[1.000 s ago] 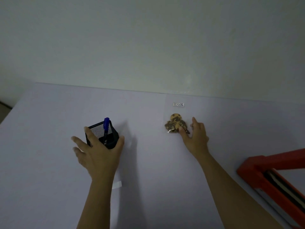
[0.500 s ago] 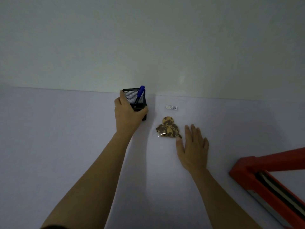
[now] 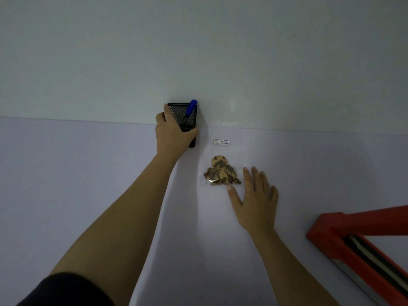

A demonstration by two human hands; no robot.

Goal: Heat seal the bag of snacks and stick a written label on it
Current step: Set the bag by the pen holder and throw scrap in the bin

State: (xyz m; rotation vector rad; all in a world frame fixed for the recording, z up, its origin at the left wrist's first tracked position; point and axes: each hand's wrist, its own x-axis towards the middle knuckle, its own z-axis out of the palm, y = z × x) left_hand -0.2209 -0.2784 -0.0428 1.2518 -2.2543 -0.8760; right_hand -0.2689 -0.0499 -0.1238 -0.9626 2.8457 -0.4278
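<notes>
Head cam: left hand (image 3: pixel 174 134) is wrapped round the mesh pen cup (image 3: pixel 184 120) up top, right hand (image 3: pixel 256 198) lies splayed flat beside the cookie bag (image 3: pixel 221 172) mid-frame; its white label (image 3: pixel 221 142) has writing too tiny to read.

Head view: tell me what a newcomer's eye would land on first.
Probably the clear bag of cookies lying mid-table, a small white written label on its upper part, with the right hand open and flat beside it. Next, the left hand gripping a black mesh pen holder with a blue pen at the wall. A red heat sealer fills the lower right corner.
</notes>
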